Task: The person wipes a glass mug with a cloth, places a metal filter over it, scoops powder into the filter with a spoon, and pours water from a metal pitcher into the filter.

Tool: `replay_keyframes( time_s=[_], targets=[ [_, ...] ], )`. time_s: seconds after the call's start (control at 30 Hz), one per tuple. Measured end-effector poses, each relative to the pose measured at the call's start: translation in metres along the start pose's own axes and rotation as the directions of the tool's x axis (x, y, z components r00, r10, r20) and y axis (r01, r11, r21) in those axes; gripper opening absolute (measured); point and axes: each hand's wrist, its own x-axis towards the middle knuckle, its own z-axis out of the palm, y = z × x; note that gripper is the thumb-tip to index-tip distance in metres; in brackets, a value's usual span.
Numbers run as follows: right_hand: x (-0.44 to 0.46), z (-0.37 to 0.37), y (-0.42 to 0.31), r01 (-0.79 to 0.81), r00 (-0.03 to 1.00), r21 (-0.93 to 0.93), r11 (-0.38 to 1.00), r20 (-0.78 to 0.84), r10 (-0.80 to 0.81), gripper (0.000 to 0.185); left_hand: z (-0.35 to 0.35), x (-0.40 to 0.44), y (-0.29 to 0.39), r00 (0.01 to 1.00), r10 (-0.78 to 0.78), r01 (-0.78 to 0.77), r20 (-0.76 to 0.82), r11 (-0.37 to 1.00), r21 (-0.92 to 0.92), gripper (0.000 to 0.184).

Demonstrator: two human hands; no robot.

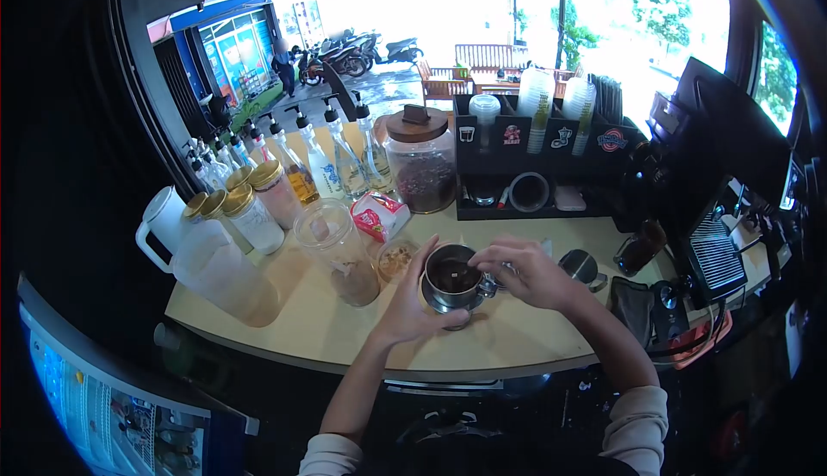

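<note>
A metal drip coffee filter (454, 276) with a dark inside stands near the counter's front edge, its wide flange below the cup. My left hand (409, 304) cradles it from the left, fingers along the wall and thumb by the flange. At the right rim, the fingers of my right hand (521, 271) are pinched together over the cup. What they hold, if anything, is too small to make out. Beside the left fingertips sits a small container of light brown bits (396, 261). The vessel under the filter is mostly hidden.
A clear plastic jar (332, 243) and frosted pitcher (215, 269) stand left on the counter (327, 338). Behind are pump bottles (345, 161), a wooden-lidded jar of beans (422, 166) and a black cup organiser (551, 140). A metal pitcher (579, 267) and coffee machine (715, 252) are right.
</note>
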Motion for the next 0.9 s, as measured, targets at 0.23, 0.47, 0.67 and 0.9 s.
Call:
replay_keyframes(
  time_s=[0.23,0.47,0.67,0.9],
  targets=[
    [0.007,0.001,0.007,0.018,1.0,0.026,1.0,-0.012,-0.018,0.008,0.034,-0.003,0.005,0.937,0.0,0.11,-0.349,0.949,0.297,0.115],
    [0.007,0.0,0.005,0.041,0.999,-0.057,0.998,-0.03,-0.043,0.009,0.007,-0.003,-0.001,0.976,0.0,0.02,-0.216,0.996,0.089,0.111],
    [0.012,0.002,0.007,0.07,0.997,-0.04,0.997,-0.015,-0.071,0.011,0.022,-0.006,-0.001,0.981,-0.039,0.054,-0.192,0.996,0.073,0.106],
    [0.015,0.001,0.007,0.053,0.999,0.01,0.999,-0.006,-0.053,0.01,0.014,0.006,0.008,0.978,-0.104,0.122,-0.178,0.988,0.091,0.081]
  ],
)
